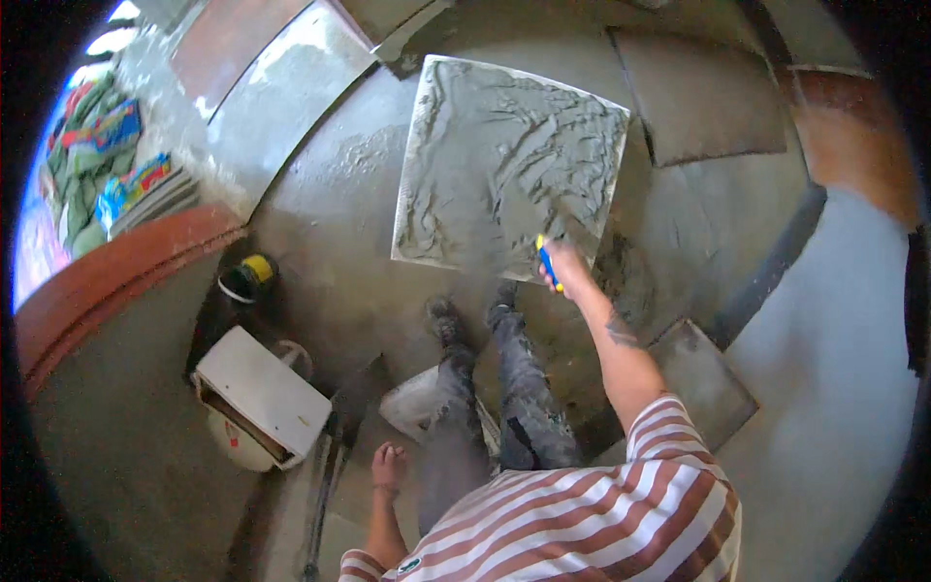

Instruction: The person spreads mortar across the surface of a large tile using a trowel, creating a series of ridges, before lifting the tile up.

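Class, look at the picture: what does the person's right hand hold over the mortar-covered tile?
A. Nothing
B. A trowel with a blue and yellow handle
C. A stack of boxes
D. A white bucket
B: the right hand grips a trowel with a blue and yellow handle, its blade on the grey mortar-covered tile.

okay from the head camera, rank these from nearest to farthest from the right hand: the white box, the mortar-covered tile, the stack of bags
From the right hand:
1. Mortar-covered tile, directly under and ahead of it.
2. White box, lower left.
3. Stack of bags, far upper left.
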`<state>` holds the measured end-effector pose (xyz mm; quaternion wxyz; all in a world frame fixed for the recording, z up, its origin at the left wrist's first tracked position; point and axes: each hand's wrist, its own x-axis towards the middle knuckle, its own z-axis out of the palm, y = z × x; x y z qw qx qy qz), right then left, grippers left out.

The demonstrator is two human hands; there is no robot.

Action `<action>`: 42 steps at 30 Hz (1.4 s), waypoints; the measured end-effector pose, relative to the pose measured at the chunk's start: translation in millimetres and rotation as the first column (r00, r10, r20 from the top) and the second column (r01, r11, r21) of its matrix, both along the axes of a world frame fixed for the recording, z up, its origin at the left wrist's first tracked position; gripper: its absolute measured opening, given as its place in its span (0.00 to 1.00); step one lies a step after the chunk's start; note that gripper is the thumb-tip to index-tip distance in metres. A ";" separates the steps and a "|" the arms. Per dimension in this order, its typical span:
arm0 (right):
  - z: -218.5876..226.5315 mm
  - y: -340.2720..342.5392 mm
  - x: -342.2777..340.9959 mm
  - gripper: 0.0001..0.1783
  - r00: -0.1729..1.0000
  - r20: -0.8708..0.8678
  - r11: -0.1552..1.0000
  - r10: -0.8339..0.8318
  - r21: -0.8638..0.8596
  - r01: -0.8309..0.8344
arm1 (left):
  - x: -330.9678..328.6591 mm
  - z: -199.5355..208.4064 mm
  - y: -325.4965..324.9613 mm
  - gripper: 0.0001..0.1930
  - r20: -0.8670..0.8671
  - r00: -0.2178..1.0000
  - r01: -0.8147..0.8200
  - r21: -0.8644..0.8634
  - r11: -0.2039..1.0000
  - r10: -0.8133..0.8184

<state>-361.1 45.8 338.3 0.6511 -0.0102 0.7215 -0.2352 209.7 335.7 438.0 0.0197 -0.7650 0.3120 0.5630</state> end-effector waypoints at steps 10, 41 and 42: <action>-45.6 -26.2 99.3 0.19 0.989 0.074 0.991 0.125 -0.048 -0.121 | -78.8 25.1 -24.7 0.20 -0.008 0.818 -0.548 0.293 0.783 0.575; -38.6 -84.2 115.8 0.20 0.995 -0.024 0.993 0.092 -0.076 -0.094 | -68.7 28.1 -15.6 0.19 0.042 0.788 -0.606 0.230 0.761 0.615; -69.2 -62.2 63.9 0.19 0.894 -0.369 0.907 0.254 -0.230 -0.353 | -89.3 12.7 -25.2 0.18 -0.033 0.790 -0.585 0.260 0.768 0.613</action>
